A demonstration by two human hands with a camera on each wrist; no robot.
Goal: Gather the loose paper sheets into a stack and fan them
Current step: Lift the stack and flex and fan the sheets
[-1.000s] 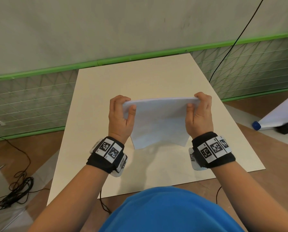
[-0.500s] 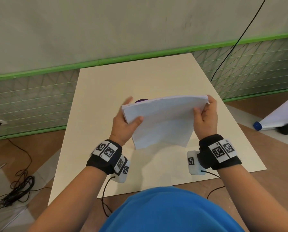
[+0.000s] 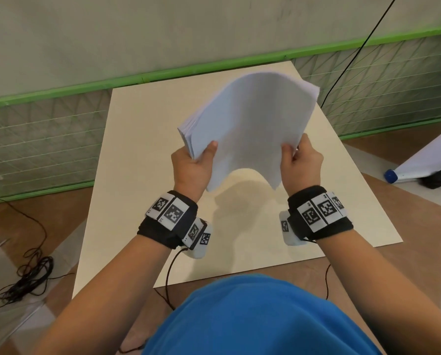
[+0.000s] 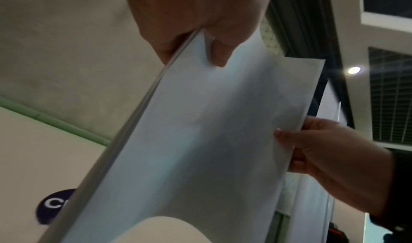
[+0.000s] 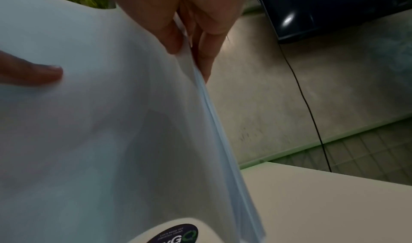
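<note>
Head view: the paper stack [image 3: 250,124] is held up off the table [image 3: 137,175], standing taller and bowed into an arch, where half a second ago it lay lower and flatter between the hands. The left hand [image 3: 192,167] pinches its near left corner, thumb on the facing sheet; the right hand [image 3: 302,162] pinches the near right edge the same way. The far edge leans away toward the wall, and its sheets show slightly stepped at the top right corner. That bend suggests the gathering is done and the fanning is beginning.

Left wrist view: the left hand [image 4: 200,17] clamps the stack [image 4: 200,141] with the thumb lying across the top sheet. The sheet edges run together along the left side in one tight band. The right hand [image 4: 323,158] holds the opposite edge. A dark round sticker [image 4: 53,206] shows on the table beyond.

Right wrist view: the right hand [image 5: 185,17] grips the stack [image 5: 100,123] between thumb and fingers, and below the grip the sheet edges part into separate thin lines. The left thumb [image 5: 37,74] presses the sheet face at left.
</note>
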